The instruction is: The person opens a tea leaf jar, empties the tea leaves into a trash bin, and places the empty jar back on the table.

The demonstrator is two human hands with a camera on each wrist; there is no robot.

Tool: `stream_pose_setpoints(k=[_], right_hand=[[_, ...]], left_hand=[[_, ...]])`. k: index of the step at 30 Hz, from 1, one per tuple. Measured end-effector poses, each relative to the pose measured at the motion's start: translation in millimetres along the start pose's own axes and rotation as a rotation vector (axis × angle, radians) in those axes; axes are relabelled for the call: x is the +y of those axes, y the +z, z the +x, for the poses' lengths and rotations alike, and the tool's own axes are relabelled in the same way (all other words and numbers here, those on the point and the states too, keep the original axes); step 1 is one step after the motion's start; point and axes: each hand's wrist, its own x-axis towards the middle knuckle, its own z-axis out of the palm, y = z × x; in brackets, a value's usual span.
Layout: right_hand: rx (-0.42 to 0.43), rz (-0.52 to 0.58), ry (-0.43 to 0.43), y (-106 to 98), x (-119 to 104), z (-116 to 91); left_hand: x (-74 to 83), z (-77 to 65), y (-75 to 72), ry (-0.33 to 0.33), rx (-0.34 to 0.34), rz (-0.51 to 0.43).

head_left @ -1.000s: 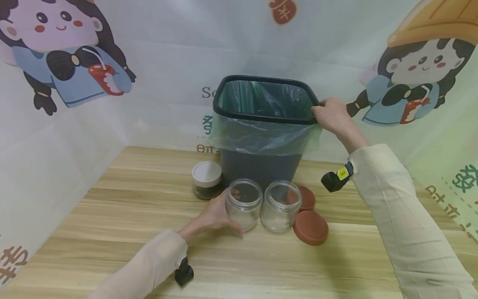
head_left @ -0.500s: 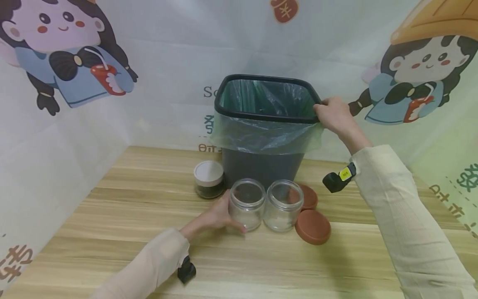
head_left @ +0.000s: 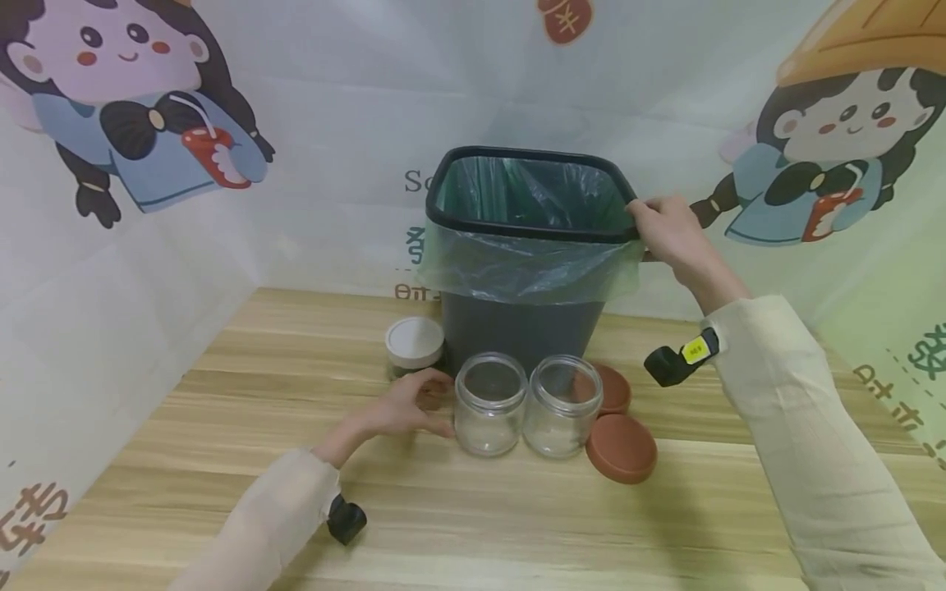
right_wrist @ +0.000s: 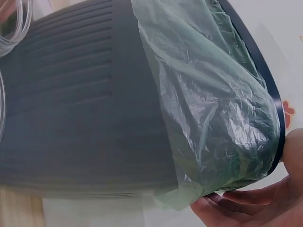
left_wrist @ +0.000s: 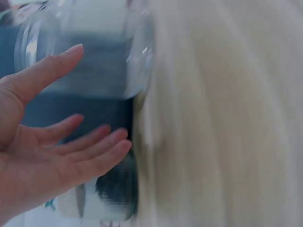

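My left hand [head_left: 414, 404] lies beside the left glass jar [head_left: 489, 427], thumb and fingers spread apart. The left wrist view shows the palm and loosely extended fingers [left_wrist: 102, 163] holding nothing. A second open glass jar [head_left: 556, 431] stands right beside the first. Behind them stands a dark trash can [head_left: 510, 328] with a green bag liner [head_left: 532, 267] folded over its black rim. At the rim's right corner is my right hand [head_left: 668, 230], fingertips touching there. In the right wrist view its fingers [right_wrist: 236, 208] lie loosely below the rim and liner.
A jar with a white lid [head_left: 414, 341] and dark contents stands left of the trash can, partly behind my left hand. Two reddish-brown lids [head_left: 622, 447] lie right of the glass jars. A printed cloth [head_left: 325, 164] hangs behind the wooden table [head_left: 480, 525].
My left hand has let go of the left glass jar and moved left. My right hand has loosened at the trash can's rim and shifted slightly right. The jars stay in place.
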Motion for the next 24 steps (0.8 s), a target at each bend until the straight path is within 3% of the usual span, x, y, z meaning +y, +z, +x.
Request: stream_pose_setpoints(k=[3, 6, 12, 14, 15, 19, 20, 21, 24], right_hand=[[0.022, 0.035, -0.010, 1.1, 3.5, -3.2], [0.037, 0.088, -0.020, 1.5, 9.0, -8.5], [0.105, 0.191, -0.033, 10.2, 33.7, -20.5], [0.122, 0.219, -0.029, 15.0, 53.4, -18.7], [0.123, 0.260, -0.051, 17.8, 74.9, -10.8], [0.107, 0.289, -0.108, 33.2, 160.6, 17.0], [0.083, 0.281, -0.121, 36.1, 168.0, 14.0], [0.073, 0.244, -0.130, 39.4, 167.9, 5.2], [0.046, 0.071, -0.137, 47.2, 139.9, -38.5]], left_hand=[[-2.2, -4.3, -12.7, 0.032, 0.040, -0.035], [-2.7, -8.9, -22.3, 0.034, 0.144, -0.042], [-3.8, -14.7, -30.3, -0.050, 0.397, 0.005], [-3.5, -15.7, -30.1, -0.103, 0.459, 0.018], [-3.6, -15.6, -30.0, -0.128, 0.484, 0.021], [-4.6, -14.0, -29.9, -0.229, 0.538, 0.033], [-5.4, -13.0, -30.3, -0.249, 0.541, 0.033], [-6.4, -11.6, -30.8, -0.265, 0.540, 0.031], [-7.9, -7.5, -31.8, -0.286, 0.519, 0.042]])
